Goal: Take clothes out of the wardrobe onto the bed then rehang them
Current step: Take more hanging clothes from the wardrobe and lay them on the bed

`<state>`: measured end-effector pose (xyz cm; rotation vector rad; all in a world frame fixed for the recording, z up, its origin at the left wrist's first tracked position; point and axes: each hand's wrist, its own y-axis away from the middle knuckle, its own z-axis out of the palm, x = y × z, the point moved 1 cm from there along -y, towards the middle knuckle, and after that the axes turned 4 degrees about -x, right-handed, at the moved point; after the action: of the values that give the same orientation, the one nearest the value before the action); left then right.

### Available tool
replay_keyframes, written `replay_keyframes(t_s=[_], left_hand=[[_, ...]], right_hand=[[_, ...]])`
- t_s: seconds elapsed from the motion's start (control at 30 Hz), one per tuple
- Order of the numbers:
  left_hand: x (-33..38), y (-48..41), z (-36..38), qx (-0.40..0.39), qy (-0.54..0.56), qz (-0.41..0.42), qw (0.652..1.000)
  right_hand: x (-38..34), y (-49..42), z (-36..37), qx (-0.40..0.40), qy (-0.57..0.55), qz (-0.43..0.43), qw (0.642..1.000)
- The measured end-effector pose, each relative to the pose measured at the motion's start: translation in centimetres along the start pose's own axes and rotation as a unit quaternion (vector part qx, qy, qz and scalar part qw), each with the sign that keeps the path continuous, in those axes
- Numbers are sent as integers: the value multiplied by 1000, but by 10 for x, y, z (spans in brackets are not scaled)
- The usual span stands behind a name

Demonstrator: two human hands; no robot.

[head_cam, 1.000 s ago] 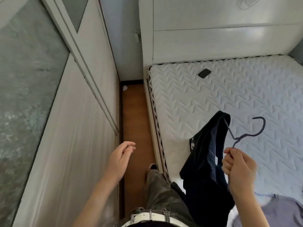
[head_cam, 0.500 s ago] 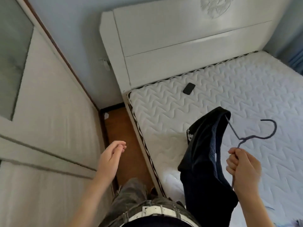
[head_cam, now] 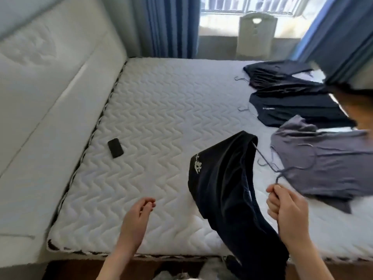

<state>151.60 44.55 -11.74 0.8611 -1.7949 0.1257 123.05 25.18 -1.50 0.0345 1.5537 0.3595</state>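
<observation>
Grip check: my right grip [head_cam: 286, 211] is curled tight round the stem of a thin dark wire hanger [head_cam: 268, 164]. A dark navy garment with a small white print [head_cam: 228, 190] hangs from one arm of it, over the near edge of the white quilted bed mattress [head_cam: 161, 110]. My left grip [head_cam: 137, 217] hovers above the bed, loose and holding nothing. Beyond the hanger a grey T-shirt [head_cam: 323, 168] lies flat, and farther off are two dark shirts [head_cam: 298, 112]. A small black rectangular object [head_cam: 115, 148] rests near the white headboard [head_cam: 50, 93].

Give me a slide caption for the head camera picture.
Right hand holds a dark garment on a hanger over the bed; left hand empty.
</observation>
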Motion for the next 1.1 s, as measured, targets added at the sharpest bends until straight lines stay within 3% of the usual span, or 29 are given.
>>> replay_keyframes(t_s=[0.27, 0.53, 0.8, 1.1], left_hand=[[35, -77, 26, -168, -92, 172, 966], [54, -100, 106, -259, -83, 214, 938], [33, -165, 151, -238, -153, 211, 936], [-87, -332, 204, -143, -298, 217, 918]], right_hand=[[-10, 93, -40, 249, -50, -43, 966], [-25, 130, -63, 395, -79, -72, 913], [6, 28, -56, 397, -104, -53, 910], [182, -197, 27, 303, -127, 9, 944]])
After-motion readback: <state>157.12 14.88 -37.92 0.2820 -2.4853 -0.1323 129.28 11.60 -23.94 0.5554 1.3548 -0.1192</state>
